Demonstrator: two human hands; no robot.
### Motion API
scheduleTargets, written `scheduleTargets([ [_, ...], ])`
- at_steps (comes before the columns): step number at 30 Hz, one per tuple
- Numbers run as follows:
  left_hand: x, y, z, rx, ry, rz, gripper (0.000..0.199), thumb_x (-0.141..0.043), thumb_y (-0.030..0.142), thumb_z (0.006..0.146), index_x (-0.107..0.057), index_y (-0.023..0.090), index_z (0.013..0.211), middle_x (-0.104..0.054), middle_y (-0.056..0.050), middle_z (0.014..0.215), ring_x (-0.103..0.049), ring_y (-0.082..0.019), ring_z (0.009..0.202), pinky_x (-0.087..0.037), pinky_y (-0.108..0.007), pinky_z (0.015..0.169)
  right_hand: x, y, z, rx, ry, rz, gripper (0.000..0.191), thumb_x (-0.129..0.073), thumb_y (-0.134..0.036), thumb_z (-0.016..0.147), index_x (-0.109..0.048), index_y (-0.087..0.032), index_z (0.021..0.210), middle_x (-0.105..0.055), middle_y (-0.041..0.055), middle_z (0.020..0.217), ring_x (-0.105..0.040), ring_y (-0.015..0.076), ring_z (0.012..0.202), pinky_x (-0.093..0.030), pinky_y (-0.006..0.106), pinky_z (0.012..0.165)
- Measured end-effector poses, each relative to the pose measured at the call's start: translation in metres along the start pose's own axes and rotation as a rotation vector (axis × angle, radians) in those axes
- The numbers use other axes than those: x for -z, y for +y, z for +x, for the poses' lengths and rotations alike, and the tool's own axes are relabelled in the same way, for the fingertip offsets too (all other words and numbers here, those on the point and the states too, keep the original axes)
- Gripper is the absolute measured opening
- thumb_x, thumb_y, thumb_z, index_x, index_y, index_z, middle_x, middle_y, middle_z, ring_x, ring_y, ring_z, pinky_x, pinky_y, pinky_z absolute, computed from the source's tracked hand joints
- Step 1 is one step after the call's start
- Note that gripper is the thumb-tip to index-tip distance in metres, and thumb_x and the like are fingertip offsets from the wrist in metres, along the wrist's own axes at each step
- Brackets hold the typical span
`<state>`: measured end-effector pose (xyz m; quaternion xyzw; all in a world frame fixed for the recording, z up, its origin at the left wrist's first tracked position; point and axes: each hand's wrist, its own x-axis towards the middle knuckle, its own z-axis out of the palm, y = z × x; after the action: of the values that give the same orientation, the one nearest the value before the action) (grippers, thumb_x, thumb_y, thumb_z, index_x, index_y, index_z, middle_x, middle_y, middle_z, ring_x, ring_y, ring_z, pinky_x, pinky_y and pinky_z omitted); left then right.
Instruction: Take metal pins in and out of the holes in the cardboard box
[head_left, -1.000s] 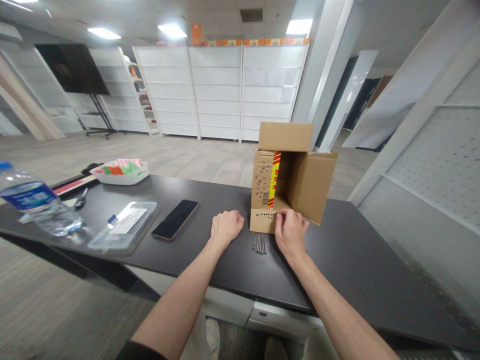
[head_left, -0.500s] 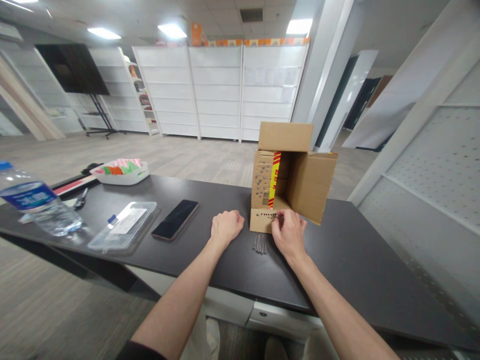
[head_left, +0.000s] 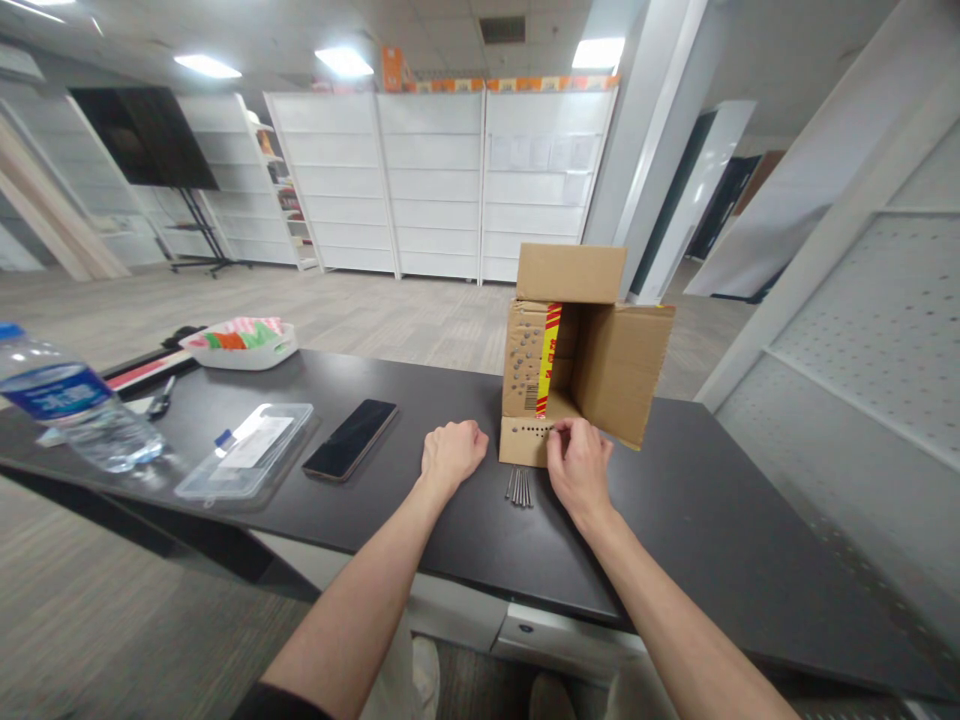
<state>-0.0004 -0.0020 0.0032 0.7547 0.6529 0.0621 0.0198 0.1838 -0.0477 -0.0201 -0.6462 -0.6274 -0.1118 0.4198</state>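
An open cardboard box (head_left: 626, 375) stands on the dark table, with nail heads on its left panel and a row of small holes in its lower front flap (head_left: 517, 448). My right hand (head_left: 581, 465) is closed in a pinch at the right part of that flap; whatever its fingertips hold is too small to make out. Left of the box, my left hand (head_left: 453, 452) rests on the table with its fingers curled in, and nothing shows in it. Several nails (head_left: 519, 489) lie side by side just in front of the box, between the hands.
Left on the table (head_left: 705, 520) are a black phone (head_left: 351, 440), a clear plastic case (head_left: 247, 452), a water bottle (head_left: 82, 405) and a white basket (head_left: 244, 352) with colourful packets. A white perforated panel (head_left: 877, 330) rises at the right.
My right hand's fingertips have shifted very slightly to the right along the flap. My left hand, the box and the nails have stayed in place.
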Motion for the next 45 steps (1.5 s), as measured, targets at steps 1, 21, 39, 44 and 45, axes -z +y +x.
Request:
scheduleTargets([
  [1,0.0,0.0,0.0,-0.002,-0.001,-0.002,0.04,-0.031,0.034,0.088,-0.068,0.019,0.094,-0.069,-0.014,0.092,-0.066,-0.027,0.087,-0.046,-0.035,0.074,0.0,0.0,0.0,0.001,0.003,0.004,0.011,-0.04,-0.024,0.088,-0.049,-0.018,0.091,-0.061,0.0069,0.087,-0.053,0.0226,0.087,-0.029,0.035,0.08],
  [21,-0.002,0.0,0.0,0.019,-0.013,-0.021,0.04,-0.032,0.034,0.089,-0.068,0.019,0.096,-0.069,-0.015,0.095,-0.065,-0.026,0.091,-0.045,-0.035,0.08,-0.005,0.003,-0.004,0.08,-0.05,0.356,0.015,-0.041,-0.029,0.093,-0.048,-0.019,0.101,-0.061,0.0107,0.096,-0.058,0.0238,0.09,-0.045,0.039,0.081],
  [39,0.002,0.001,-0.002,0.017,0.005,-0.005,0.038,-0.033,0.033,0.089,-0.068,0.019,0.094,-0.069,-0.014,0.093,-0.066,-0.027,0.089,-0.046,-0.035,0.077,0.015,-0.008,-0.009,0.198,-0.469,0.416,0.006,-0.045,-0.016,0.077,-0.044,-0.022,0.079,-0.049,-0.0027,0.063,-0.046,0.0134,0.056,-0.033,0.024,0.055],
  [44,0.003,0.002,-0.002,0.017,0.005,-0.011,0.038,-0.033,0.033,0.089,-0.068,0.019,0.094,-0.069,-0.013,0.093,-0.066,-0.026,0.088,-0.046,-0.033,0.077,0.02,-0.012,-0.008,0.212,-0.516,0.38,0.009,-0.043,-0.014,0.073,-0.042,-0.022,0.076,-0.045,-0.0043,0.059,-0.043,0.0132,0.054,-0.029,0.024,0.053],
  [45,0.003,0.002,-0.002,0.017,0.002,-0.013,0.038,-0.033,0.033,0.089,-0.068,0.019,0.094,-0.069,-0.014,0.093,-0.066,-0.026,0.088,-0.046,-0.034,0.077,0.02,-0.012,-0.008,0.217,-0.521,0.374,0.009,-0.043,-0.014,0.073,-0.041,-0.022,0.076,-0.045,-0.0042,0.06,-0.043,0.0133,0.054,-0.029,0.024,0.054],
])
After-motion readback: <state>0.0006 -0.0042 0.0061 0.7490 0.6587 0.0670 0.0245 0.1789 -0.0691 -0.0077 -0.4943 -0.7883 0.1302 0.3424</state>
